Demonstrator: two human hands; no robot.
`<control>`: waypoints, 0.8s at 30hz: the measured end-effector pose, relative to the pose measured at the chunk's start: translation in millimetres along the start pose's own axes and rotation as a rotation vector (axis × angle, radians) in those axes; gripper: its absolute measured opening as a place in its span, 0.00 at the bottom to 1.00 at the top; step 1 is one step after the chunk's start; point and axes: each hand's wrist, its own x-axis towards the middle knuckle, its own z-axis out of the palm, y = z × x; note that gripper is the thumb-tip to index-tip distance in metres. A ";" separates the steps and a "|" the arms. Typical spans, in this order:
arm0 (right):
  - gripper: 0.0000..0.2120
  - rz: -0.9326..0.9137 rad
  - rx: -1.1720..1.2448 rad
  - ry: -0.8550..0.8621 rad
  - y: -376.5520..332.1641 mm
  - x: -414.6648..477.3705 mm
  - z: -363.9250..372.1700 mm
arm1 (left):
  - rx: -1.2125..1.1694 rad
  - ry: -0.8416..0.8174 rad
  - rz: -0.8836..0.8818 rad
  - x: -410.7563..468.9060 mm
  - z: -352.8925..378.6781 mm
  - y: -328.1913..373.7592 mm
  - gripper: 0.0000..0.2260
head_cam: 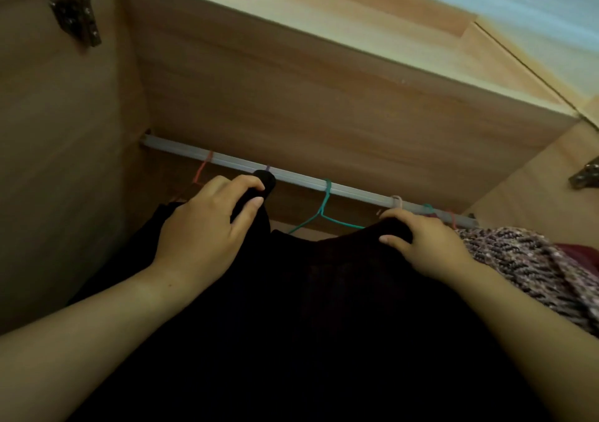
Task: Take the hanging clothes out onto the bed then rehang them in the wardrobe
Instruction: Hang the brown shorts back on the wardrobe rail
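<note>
I look up into a wooden wardrobe with a pale hanging rail (291,175) running across it. Black clothing (291,308) hangs below the rail and fills the lower middle of the view. My left hand (207,227) is closed on a dark hanger top with black fabric, just under the rail. My right hand (421,237) grips the top edge of the black clothing further right. A teal hanger (324,209) hooks on the rail between my hands. An orange hanger (202,172) hangs to the left. What carries the black clothing is hidden.
A speckled knitted garment (525,259) and a dark red one (580,253) hang at the right end. Metal hinges sit on the left wall (77,10) and the right wall (586,178). The wardrobe's top panel (324,81) is close above the rail.
</note>
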 end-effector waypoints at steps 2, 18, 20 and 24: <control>0.16 0.031 -0.017 0.089 -4.1 2.9 -3.4 | -0.029 -0.035 -0.009 -0.5 -1.9 -0.8 0.16; 0.17 0.186 -0.122 0.129 -15.5 14.6 -7.5 | -0.024 -0.082 -0.045 0.1 -10.9 -10.2 0.16; 0.18 0.197 -0.137 0.102 -17.1 -5.1 -1.0 | -0.009 -0.102 -0.041 -3.2 -11.7 -7.8 0.17; 0.22 0.117 -0.167 0.084 -28.4 -16.7 -4.7 | 0.037 -0.113 -0.012 -5.5 -12.7 -5.1 0.19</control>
